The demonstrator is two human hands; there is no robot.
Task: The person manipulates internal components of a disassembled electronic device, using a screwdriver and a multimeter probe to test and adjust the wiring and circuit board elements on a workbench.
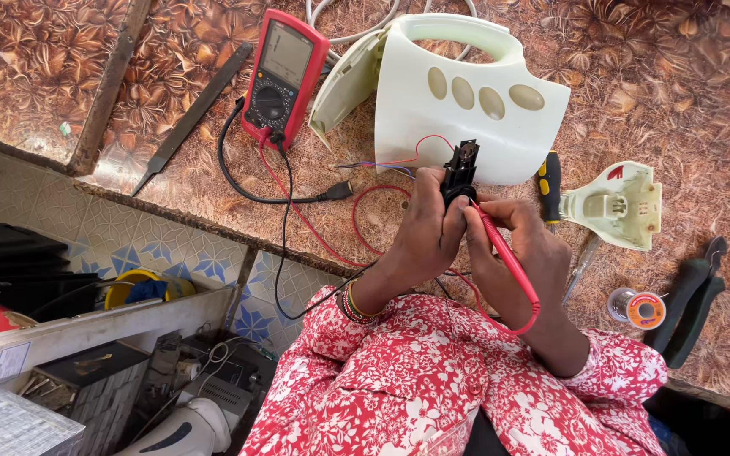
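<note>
Head view shows your two hands meeting just right of the middle of the frame, above the patterned brown desk [652, 84]. Your left hand [426, 232] has its fingers wrapped around a small black switch part [460, 173], which sticks up out of the top of the fist, its upper end overlapping the lower edge of the cream appliance housing [466, 101]. Your right hand [524, 245] pinches a red test probe [504, 257] between thumb and fingers like a pen; the probe tip points up-left and meets the black part right beside your left fingertips. Thin red wires [428, 143] run from the part toward the housing.

In the upper middle-left lies a red multimeter [283, 74], its black and red leads curling down toward your wrists. A dark flat file [192, 114] lies left of it. Right of your hands sit a yellow-and-black screwdriver [548, 186], a cream base piece [618, 205], a solder spool [642, 308] and dark-handled pliers [693, 300].
</note>
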